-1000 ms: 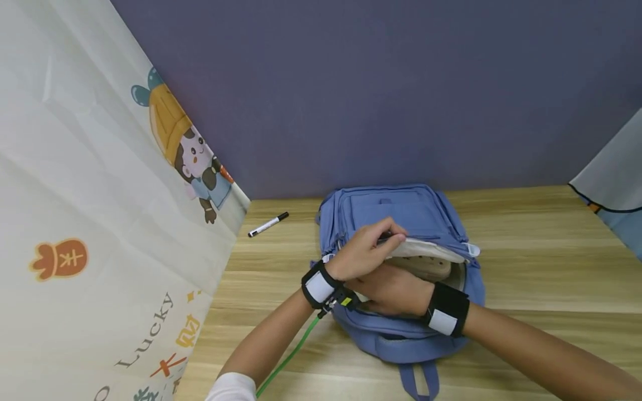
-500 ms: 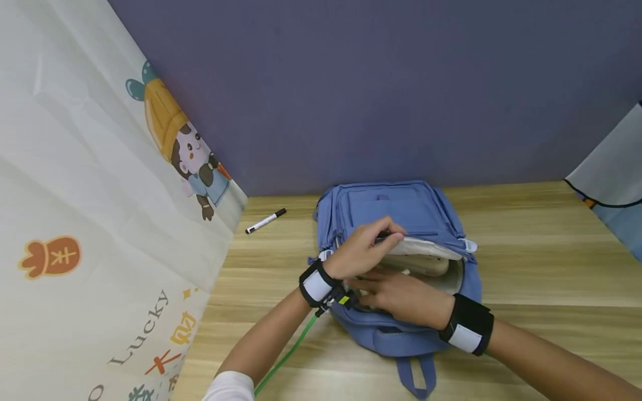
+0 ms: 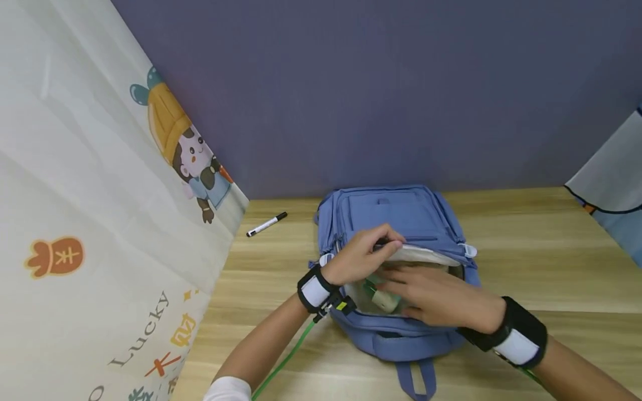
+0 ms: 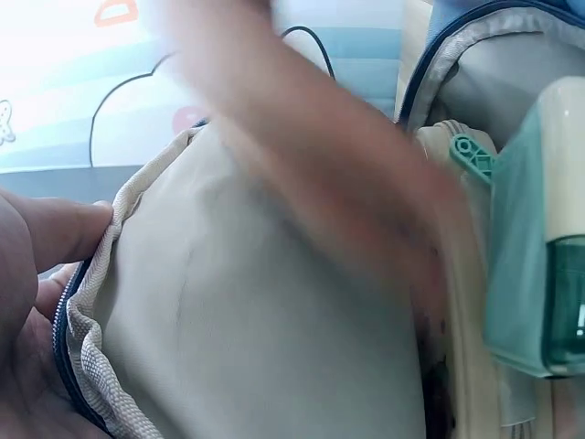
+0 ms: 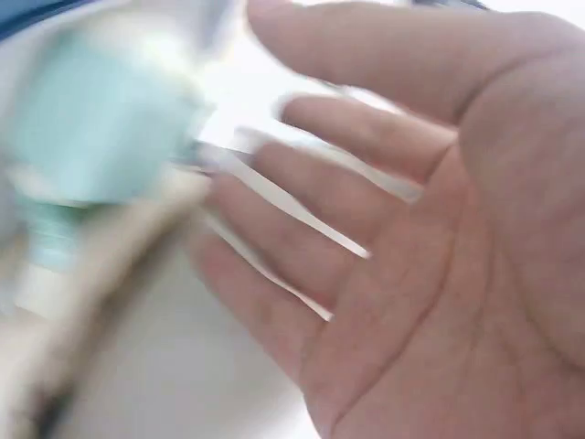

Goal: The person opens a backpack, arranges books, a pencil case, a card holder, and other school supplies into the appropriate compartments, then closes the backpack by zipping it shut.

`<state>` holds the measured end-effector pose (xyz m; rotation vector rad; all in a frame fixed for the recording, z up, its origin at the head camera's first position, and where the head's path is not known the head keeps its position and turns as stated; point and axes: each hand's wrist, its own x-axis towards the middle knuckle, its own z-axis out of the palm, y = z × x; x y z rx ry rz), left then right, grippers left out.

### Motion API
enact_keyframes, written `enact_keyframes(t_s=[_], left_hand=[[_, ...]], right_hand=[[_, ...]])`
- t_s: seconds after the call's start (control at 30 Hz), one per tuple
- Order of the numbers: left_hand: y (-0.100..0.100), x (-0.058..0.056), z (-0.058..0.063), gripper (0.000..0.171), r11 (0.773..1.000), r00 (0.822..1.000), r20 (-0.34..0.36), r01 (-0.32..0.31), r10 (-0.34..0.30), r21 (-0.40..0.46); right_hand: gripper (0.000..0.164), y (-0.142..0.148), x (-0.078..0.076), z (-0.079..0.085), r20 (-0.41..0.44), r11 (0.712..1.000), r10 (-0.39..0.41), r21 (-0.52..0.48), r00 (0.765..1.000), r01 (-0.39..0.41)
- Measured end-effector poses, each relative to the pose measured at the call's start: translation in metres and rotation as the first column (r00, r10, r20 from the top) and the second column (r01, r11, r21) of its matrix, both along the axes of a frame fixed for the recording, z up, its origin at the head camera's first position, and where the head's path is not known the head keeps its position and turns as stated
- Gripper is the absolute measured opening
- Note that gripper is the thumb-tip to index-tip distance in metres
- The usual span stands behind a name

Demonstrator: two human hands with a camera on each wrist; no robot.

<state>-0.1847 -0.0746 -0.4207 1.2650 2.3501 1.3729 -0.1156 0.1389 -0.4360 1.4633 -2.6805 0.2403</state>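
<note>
A blue backpack (image 3: 396, 209) lies on its back with its main compartment unzipped. My left hand (image 3: 363, 253) pinches the zippered edge of its flap (image 4: 96, 338) between thumb and fingers, holding the pale lining up. Over the opening is my right hand (image 3: 441, 295), its fingers extended and spread, with nothing in its palm in the right wrist view. Within the bag sits a green and cream bottle-like container (image 4: 526, 247) with a see-through green part. Next to it stands a beige case (image 4: 471, 366) with a zip, partly covered by the blurred right hand in the left wrist view.
A black-and-white marker (image 3: 267, 224) lies on the wooden table (image 3: 526, 250) left of the bag. A dark blue panel (image 3: 376, 100) rises behind, and a printed white curtain (image 3: 100, 139) hangs at the left. A green cable (image 3: 286, 356) trails from the left wrist.
My right hand has drawn back rightward from deep in the bag, and its fingers have spread. The green and cream container now shows in the opening. My left hand still holds the flap.
</note>
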Motion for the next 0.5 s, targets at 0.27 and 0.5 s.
enact_keyframes(t_s=[0.27,0.5], left_hand=[[-0.006,0.015,-0.022,0.01,0.998,0.998,-0.033,0.055,-0.055,0.013],[-0.013,0.026,-0.04,0.012,0.98,0.979,-0.086,0.178,-0.186,-0.084]], right_hand=[[0.027,0.094,-0.01,0.034,0.146,0.866,-0.359,-0.316,0.922,0.387],[0.045,0.156,-0.055,-0.045,0.353,0.806,-0.452,-0.231,0.819,0.545]])
